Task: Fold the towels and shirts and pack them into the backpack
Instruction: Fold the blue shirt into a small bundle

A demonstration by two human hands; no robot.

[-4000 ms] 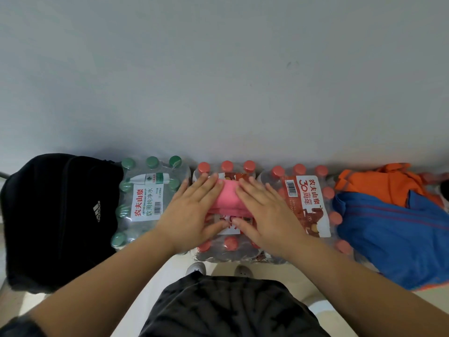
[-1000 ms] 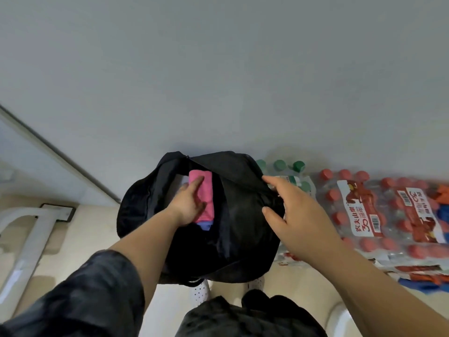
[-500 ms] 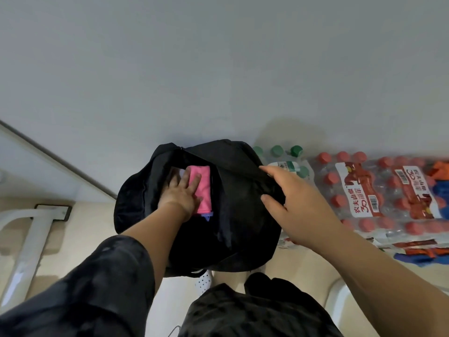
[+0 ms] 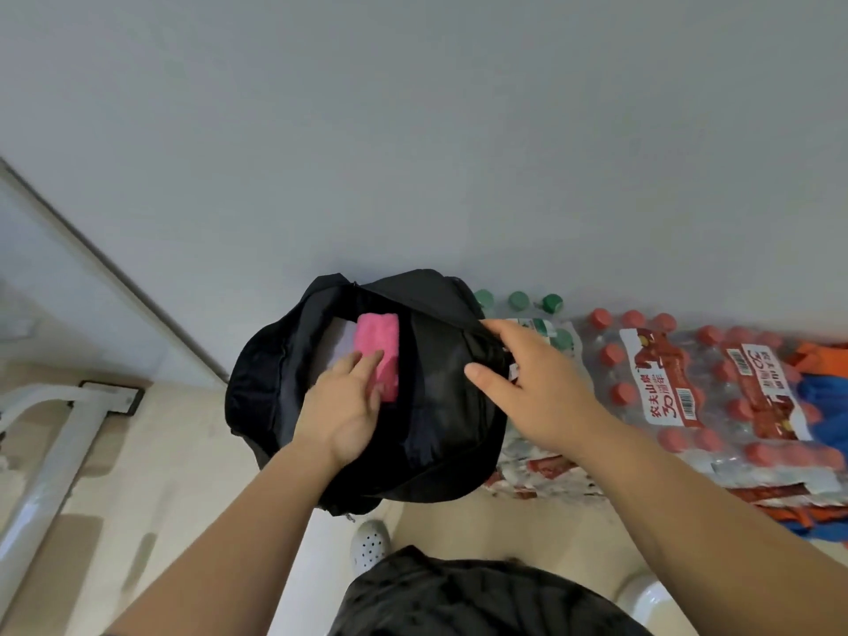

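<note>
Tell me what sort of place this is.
Probably an indoor storage corner, perhaps in a home or back room: shrink-wrapped packs of bottled water line a bare grey wall, loose clothes are heaped on them, and a black backpack stands beside them.

Bottle packs (image 4: 688,397) on the beige floor (image 4: 183,452) carry crumpled shirts (image 4: 826,392).

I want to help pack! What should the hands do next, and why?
Probably draw the left hand out: the pink towel already lies inside the backpack, whose edge the right hand holds, and blue and orange clothes wait at the right.
</note>
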